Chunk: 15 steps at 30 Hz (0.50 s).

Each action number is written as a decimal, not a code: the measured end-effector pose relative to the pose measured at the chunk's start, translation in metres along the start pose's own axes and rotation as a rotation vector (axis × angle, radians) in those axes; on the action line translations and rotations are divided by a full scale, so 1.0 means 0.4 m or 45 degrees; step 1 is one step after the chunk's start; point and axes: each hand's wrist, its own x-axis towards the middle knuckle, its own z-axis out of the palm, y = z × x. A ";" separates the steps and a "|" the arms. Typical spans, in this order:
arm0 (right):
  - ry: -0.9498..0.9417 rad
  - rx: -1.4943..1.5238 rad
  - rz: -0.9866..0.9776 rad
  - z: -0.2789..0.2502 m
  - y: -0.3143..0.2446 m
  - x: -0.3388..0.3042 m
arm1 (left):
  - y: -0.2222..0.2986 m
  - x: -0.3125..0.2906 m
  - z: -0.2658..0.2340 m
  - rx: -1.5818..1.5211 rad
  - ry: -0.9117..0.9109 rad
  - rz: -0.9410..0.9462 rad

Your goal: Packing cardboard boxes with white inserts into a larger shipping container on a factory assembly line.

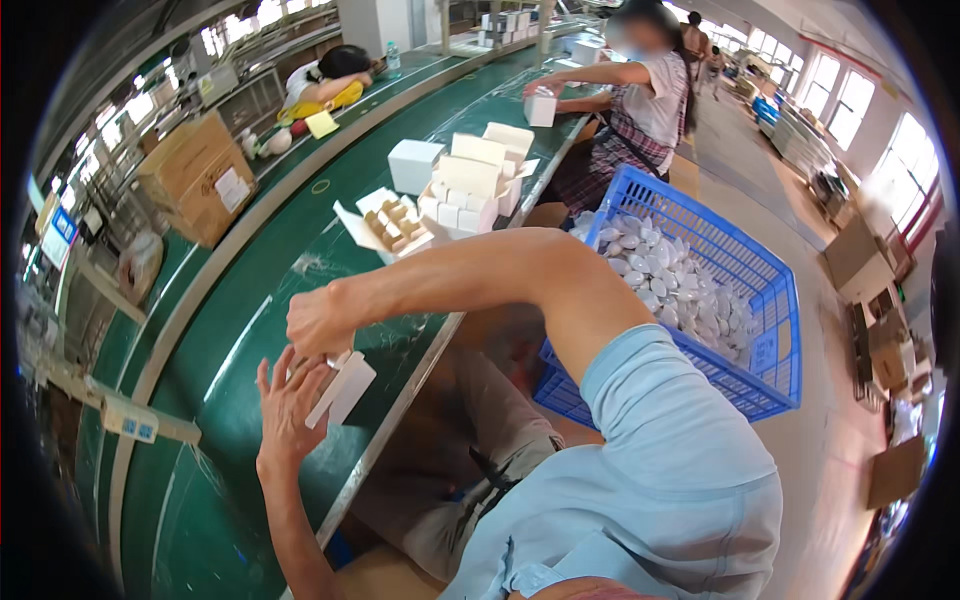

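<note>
A long green belt (270, 290) is lined by a pale metal edge (395, 421) on its near side. A blue crate (778, 370) is set off the belt, past that edge, perhaps so that room is saved on top. Open white boxes (462, 205) are bunched by the near edge, farther up the belt, with flaps left up, likely so that the insides can be reached.

The right hand (320, 318) is bent down above the left hand (290, 405). Its fingers are curled in, but the tips are hidden, so what is gripped cannot be told. The left hand's fingers are partly spread against a small white carton (352, 388), maybe to steady it; a firm grip cannot be made out. The carton is tilted, near the near edge.

Tan pieces (396, 222) are stood in rows in one open box. White bulb-shaped pieces (655, 265) are heaped in the crate, whose walls keep them from rolling off.
</note>
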 end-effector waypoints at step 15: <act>0.021 0.050 -0.036 -0.020 0.008 -0.021 | 0.023 0.004 -0.019 -0.051 -0.010 -0.058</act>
